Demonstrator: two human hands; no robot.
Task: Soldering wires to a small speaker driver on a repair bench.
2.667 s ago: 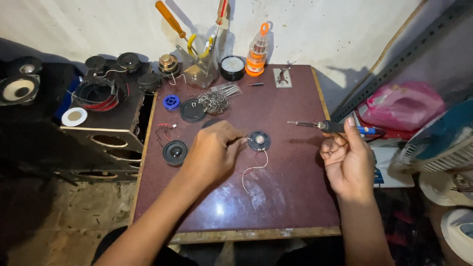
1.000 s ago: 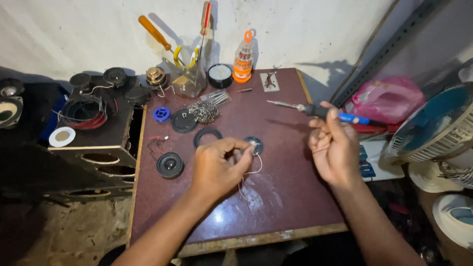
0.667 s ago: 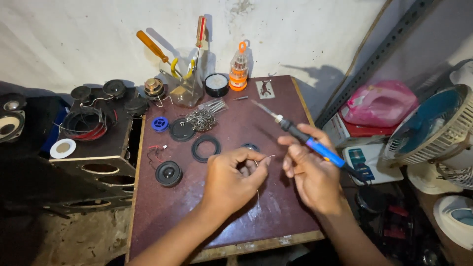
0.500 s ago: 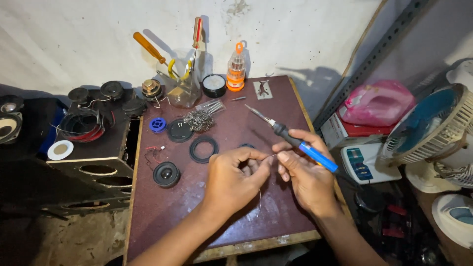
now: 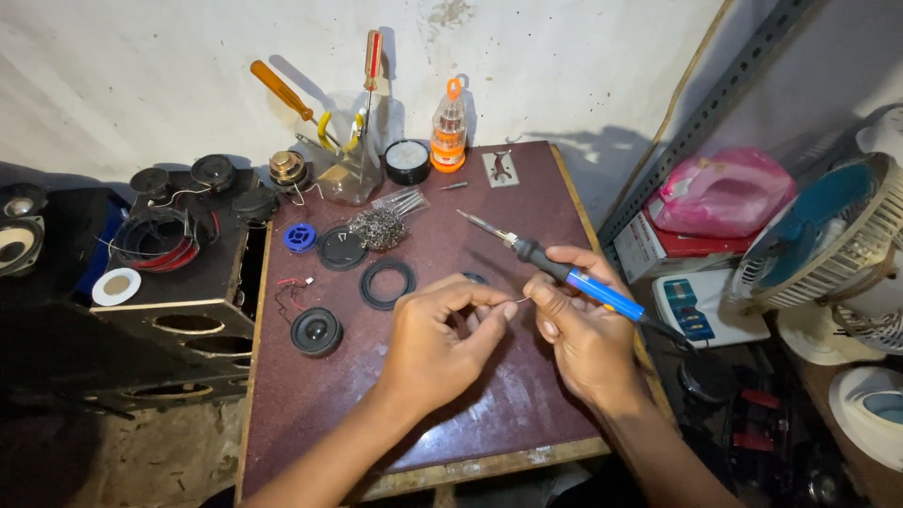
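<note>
My left hand (image 5: pixel 440 341) hovers over the middle of the maroon table (image 5: pixel 310 404), its thumb and fingers pinched on a thin wire (image 5: pixel 517 301). Under it lies a small black speaker, almost fully hidden. My right hand (image 5: pixel 583 334) meets the left one at the wire's end and also grips a blue-handled soldering iron (image 5: pixel 564 273), whose metal tip points up and to the left, away from the hands.
A black ring (image 5: pixel 388 283), a small round speaker (image 5: pixel 316 331), a blue spool (image 5: pixel 300 237) and a wire wad (image 5: pixel 378 229) lie to the left. A jar of screwdrivers (image 5: pixel 350 169) stands at the back. A black speaker box (image 5: pixel 179 301) flanks the table's left; a fan (image 5: pixel 828 245) stands at right.
My right hand has picked the soldering iron up off the table's right side and carried it in to meet the left hand. The left hand now pinches the wire.
</note>
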